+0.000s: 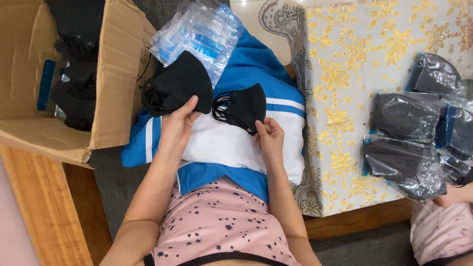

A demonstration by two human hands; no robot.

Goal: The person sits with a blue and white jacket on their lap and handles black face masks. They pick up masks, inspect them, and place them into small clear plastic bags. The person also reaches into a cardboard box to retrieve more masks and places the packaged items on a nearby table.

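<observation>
My left hand (176,127) grips the lower edge of a stack of black face masks (177,83) with tangled ear loops on its left side. My right hand (269,139) pinches the bottom corner of a single folded black face mask (245,106), its ear loops bunched at its left. Both masks rest on a blue and white cloth (226,143) spread over my lap. Just beyond the stack lies a pile of clear plastic bags (199,32) with blue strips.
An open cardboard box (118,74) at the left holds more black masks. At the right, a white and gold patterned cloth (345,98) carries several bagged black masks (409,143). Another person's pink-clad knee (441,226) shows at lower right.
</observation>
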